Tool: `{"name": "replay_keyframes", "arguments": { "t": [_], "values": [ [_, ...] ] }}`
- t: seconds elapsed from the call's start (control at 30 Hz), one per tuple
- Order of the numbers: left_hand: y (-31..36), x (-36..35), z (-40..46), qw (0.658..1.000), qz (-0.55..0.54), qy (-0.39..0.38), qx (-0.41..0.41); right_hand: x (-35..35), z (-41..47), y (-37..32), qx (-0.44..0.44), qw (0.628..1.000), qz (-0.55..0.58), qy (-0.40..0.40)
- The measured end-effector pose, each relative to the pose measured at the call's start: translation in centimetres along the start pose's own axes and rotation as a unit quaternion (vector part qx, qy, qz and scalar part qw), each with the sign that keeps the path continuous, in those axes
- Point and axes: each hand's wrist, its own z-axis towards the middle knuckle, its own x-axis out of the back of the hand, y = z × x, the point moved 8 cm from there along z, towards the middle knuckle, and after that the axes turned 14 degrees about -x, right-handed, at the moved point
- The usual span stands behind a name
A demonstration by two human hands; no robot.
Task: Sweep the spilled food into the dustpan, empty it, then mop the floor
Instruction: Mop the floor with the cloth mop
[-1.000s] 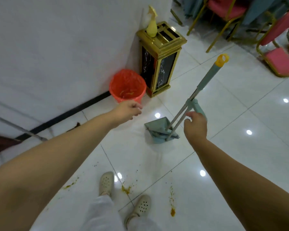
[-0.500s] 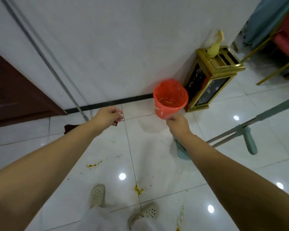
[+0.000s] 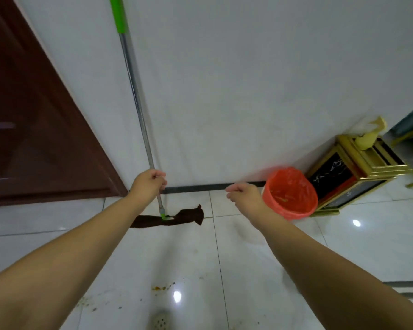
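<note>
A mop leans against the white wall; its metal pole (image 3: 136,96) has a green grip at the top and a dark brown mop head (image 3: 181,216) flat on the floor. My left hand (image 3: 148,184) is closed around the lower pole. My right hand (image 3: 244,192) hovers free beside the orange waste bucket (image 3: 293,203), fingers loosely curled, holding nothing. Orange food smears (image 3: 161,287) stain the white tiles close to my feet. The dustpan and broom are out of view.
A gold and black bin cabinet (image 3: 351,177) with a yellow spray bottle (image 3: 367,136) on top stands right of the bucket. A dark brown door (image 3: 34,139) fills the left side. My shoe tip (image 3: 160,321) shows at the bottom edge.
My view turned left, away from the dustpan and broom. My right hand let go of the dustpan handle. My left hand reached the mop pole and closed on it.
</note>
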Motion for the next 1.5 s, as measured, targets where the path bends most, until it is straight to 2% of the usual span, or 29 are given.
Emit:
{"name": "replay_keyframes", "arguments": {
  "t": [0.17,0.3,0.5,0.67,0.77,0.9,1.0,1.1,1.2,1.33,1.4,1.5],
  "values": [
    [0.0,6.5,11.4,0.996,0.041,0.013,-0.074,-7.7,3.3,-9.6,0.019,1.000,0.004,-0.007],
    [2.5,8.6,18.4,0.986,0.075,0.004,-0.147,-11.0,5.1,-14.8,0.025,0.998,0.050,-0.003],
    [4.6,9.7,26.3,0.993,0.029,0.038,-0.111,-11.0,6.7,-18.4,0.040,0.989,0.139,0.018],
    [4.5,8.8,29.0,0.995,-0.018,0.039,-0.091,-11.4,7.7,-18.8,0.029,0.988,0.149,0.024],
    [4.5,8.0,29.0,0.993,0.019,0.024,-0.112,-12.3,7.9,-19.0,0.026,0.988,0.152,0.013],
    [4.9,5.4,26.0,0.980,0.055,-0.040,-0.185,-12.7,7.0,-19.2,0.028,0.987,0.159,0.000],
    [4.2,2.5,21.2,0.967,0.085,-0.123,-0.205,-12.2,5.4,-19.6,0.048,0.986,0.159,0.006],
    [3.5,0.1,15.6,0.950,0.104,-0.192,-0.222,-11.7,2.8,-20.3,0.097,0.982,0.160,0.014],
    [3.3,-1.2,10.1,0.928,0.153,-0.243,-0.239,-11.6,-1.1,-21.0,0.163,0.966,0.200,-0.009],
    [2.6,-0.8,3.4,0.922,0.179,-0.246,-0.240,-10.2,-7.0,-19.9,0.201,0.938,0.282,-0.024],
    [2.2,-0.4,0.1,0.922,0.191,-0.238,-0.240,-10.0,-10.3,-18.5,0.213,0.938,0.272,-0.033],
    [1.5,0.0,-5.4,0.925,0.193,-0.228,-0.233,-10.1,-14.9,-14.7,0.204,0.957,0.208,-0.009]
  ]
}}
